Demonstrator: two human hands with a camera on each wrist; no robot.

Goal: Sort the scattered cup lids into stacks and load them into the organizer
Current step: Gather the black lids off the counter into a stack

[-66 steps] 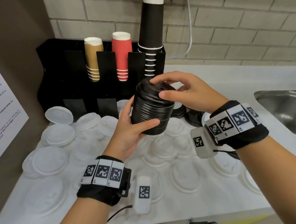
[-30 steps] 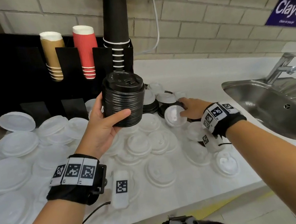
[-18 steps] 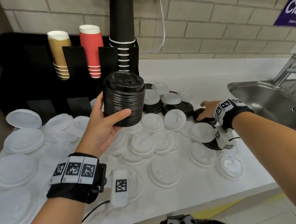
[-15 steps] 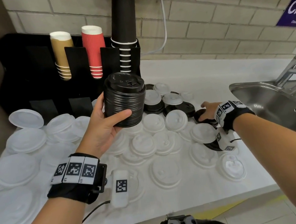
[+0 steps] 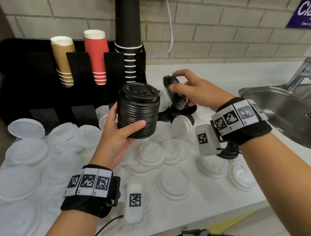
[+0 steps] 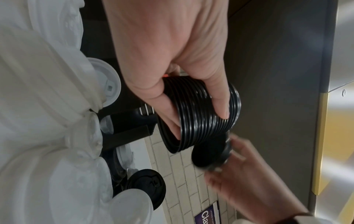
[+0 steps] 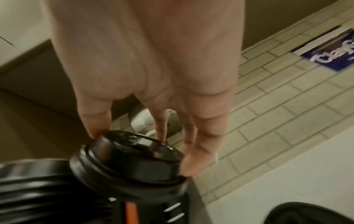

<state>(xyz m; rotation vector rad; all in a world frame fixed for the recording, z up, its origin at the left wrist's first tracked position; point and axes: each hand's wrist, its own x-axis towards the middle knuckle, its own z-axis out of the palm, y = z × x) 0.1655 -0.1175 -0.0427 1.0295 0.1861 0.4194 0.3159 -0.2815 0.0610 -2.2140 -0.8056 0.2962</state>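
My left hand [image 5: 121, 130] grips a tall stack of black lids [image 5: 138, 110] above the counter, thumb across its front; the left wrist view shows the same stack [image 6: 206, 115] between thumb and fingers. Just right of the stack, my right hand [image 5: 184, 89] pinches a single black lid [image 5: 169, 89], held on edge and tilted. In the right wrist view this lid [image 7: 130, 162] sits at my fingertips beside the stack [image 7: 44, 191]. Several white lids [image 5: 172, 182] lie scattered on the white counter. The black organizer [image 5: 30, 80] stands at the back left.
Brown, red and black cup stacks [image 5: 99, 55] stand in the organizer's upper slots. More black lids [image 5: 182, 113] lie behind my hands. A steel sink [image 5: 299, 112] with a tap is at the right. The brick wall carries a cable and a blue sign [image 5: 310, 11].
My right hand lifted from the counter near the sink with one black lid and brought it up beside the stack. The left hand kept the stack roughly where it was.
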